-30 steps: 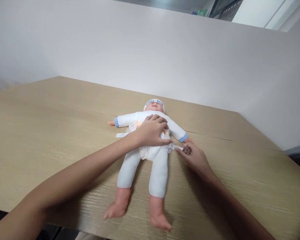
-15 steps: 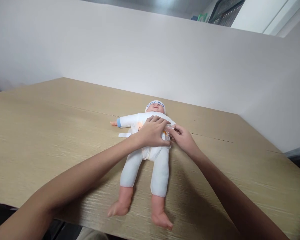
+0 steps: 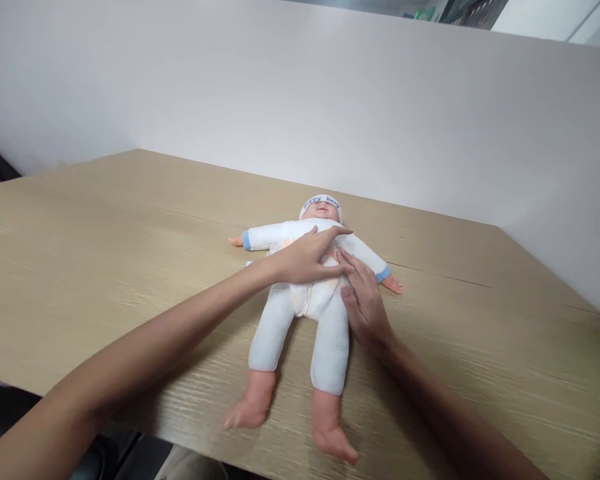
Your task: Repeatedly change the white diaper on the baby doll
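A baby doll [image 3: 275,333] in a white suit with blue cuffs lies on its back, feet toward me. Around its hips is a white diaper [image 3: 313,300] with faint orange print. My left hand [image 3: 315,257] lies across the front of the diaper, thumb and fingers spread. Against the diaper's right side rests my right hand [image 3: 364,297], its fingers stretched out flat and their tips close to the left thumb. Both hands cover much of the waist, and the diaper's left tab is mostly hidden behind my left forearm.
The wooden table [image 3: 130,280] extends on all sides of the doll. Behind it rises a pale partition wall [image 3: 230,93]. The table's front edge runs close to my lap.
My right hand has let go of the diaper's side tab and now lies flat on that side, uncovering the doll's arm. My left hand's fingers have shifted slightly. The view has tilted down a little.
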